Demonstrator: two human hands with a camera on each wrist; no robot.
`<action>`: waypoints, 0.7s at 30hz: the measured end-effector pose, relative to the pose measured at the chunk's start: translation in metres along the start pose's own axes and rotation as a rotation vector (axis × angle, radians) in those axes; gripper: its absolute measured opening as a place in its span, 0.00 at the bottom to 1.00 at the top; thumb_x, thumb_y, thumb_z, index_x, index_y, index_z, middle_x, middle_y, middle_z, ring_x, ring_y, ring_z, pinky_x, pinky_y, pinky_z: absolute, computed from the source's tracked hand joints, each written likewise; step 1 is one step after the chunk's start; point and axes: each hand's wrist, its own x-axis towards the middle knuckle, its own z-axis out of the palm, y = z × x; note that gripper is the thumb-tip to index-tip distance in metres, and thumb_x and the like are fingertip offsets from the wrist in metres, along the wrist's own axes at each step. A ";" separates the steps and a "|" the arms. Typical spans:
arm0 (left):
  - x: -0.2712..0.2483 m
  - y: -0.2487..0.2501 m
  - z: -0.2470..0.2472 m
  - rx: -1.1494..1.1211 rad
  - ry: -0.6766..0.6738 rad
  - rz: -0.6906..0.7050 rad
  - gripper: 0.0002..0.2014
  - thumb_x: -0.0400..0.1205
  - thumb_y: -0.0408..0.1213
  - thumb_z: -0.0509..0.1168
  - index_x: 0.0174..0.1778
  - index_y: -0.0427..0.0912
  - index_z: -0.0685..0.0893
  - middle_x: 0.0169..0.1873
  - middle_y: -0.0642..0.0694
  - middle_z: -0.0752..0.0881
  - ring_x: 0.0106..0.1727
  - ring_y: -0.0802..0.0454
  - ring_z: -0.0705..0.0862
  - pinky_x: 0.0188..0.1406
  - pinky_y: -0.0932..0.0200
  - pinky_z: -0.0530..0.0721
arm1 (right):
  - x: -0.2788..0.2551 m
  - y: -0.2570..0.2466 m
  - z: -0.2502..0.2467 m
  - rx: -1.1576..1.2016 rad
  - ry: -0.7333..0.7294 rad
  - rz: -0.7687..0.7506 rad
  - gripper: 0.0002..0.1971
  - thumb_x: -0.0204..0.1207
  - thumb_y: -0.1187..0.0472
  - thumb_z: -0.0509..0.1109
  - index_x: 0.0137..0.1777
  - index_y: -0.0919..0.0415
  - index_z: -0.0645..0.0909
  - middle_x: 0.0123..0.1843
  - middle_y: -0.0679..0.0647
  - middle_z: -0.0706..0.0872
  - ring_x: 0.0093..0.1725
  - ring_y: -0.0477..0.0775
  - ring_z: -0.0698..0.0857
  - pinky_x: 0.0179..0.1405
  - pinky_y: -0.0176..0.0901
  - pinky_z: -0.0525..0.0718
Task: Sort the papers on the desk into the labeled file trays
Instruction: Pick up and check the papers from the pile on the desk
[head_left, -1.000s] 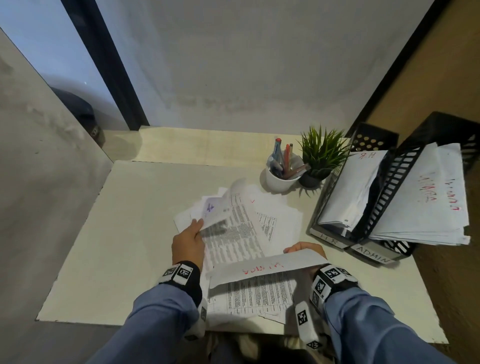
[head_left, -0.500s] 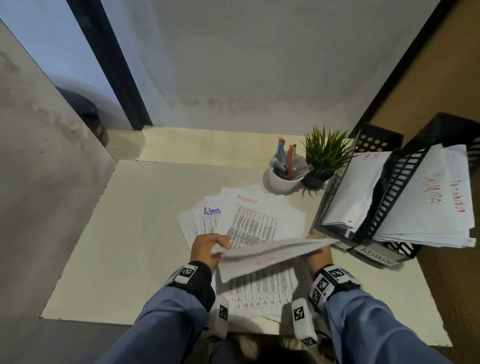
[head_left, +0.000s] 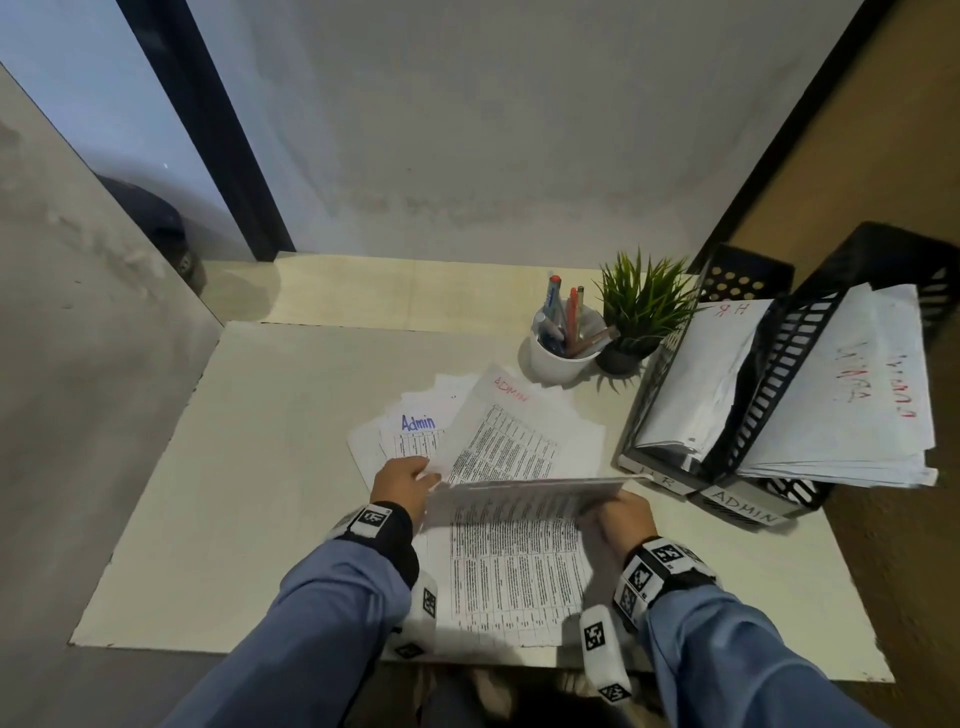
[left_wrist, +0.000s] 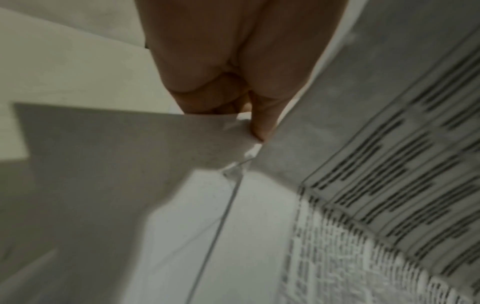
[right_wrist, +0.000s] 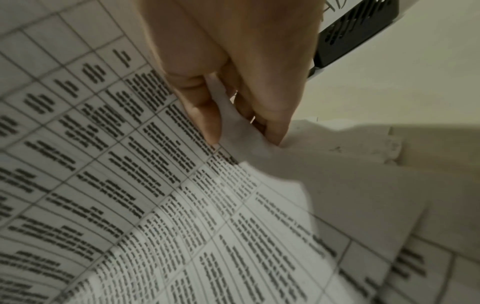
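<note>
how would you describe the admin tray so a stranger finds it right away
Start at the desk and go to its right edge, where two black slotted trays stand side by side. The admin tray is the outer one, farthest right. Its front label reads ADMIN, while its neighbour, the hr tray, is labelled HR.

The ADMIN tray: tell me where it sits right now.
In the head view the ADMIN tray stands at the desk's right edge, immediately right of the HR tray and beyond the right hand.
</note>
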 end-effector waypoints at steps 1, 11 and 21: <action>-0.001 -0.002 -0.001 -0.044 0.013 -0.010 0.15 0.79 0.23 0.62 0.30 0.43 0.83 0.32 0.43 0.83 0.37 0.45 0.80 0.31 0.64 0.76 | -0.008 -0.003 -0.001 -0.062 -0.013 -0.032 0.15 0.69 0.78 0.66 0.28 0.59 0.76 0.34 0.57 0.80 0.31 0.49 0.75 0.26 0.34 0.74; -0.023 -0.010 0.001 -0.348 -0.126 -0.157 0.25 0.70 0.11 0.43 0.13 0.35 0.74 0.31 0.41 0.91 0.47 0.44 0.87 0.60 0.50 0.82 | -0.008 -0.002 0.006 0.068 -0.154 -0.098 0.18 0.77 0.82 0.56 0.66 0.80 0.71 0.59 0.76 0.80 0.59 0.56 0.86 0.60 0.51 0.81; -0.012 -0.011 -0.005 -0.063 0.291 -0.271 0.15 0.78 0.31 0.64 0.61 0.35 0.75 0.56 0.36 0.83 0.47 0.44 0.77 0.45 0.60 0.71 | 0.000 0.011 -0.003 0.147 -0.234 -0.171 0.14 0.65 0.74 0.68 0.19 0.66 0.81 0.15 0.54 0.82 0.14 0.47 0.80 0.13 0.29 0.76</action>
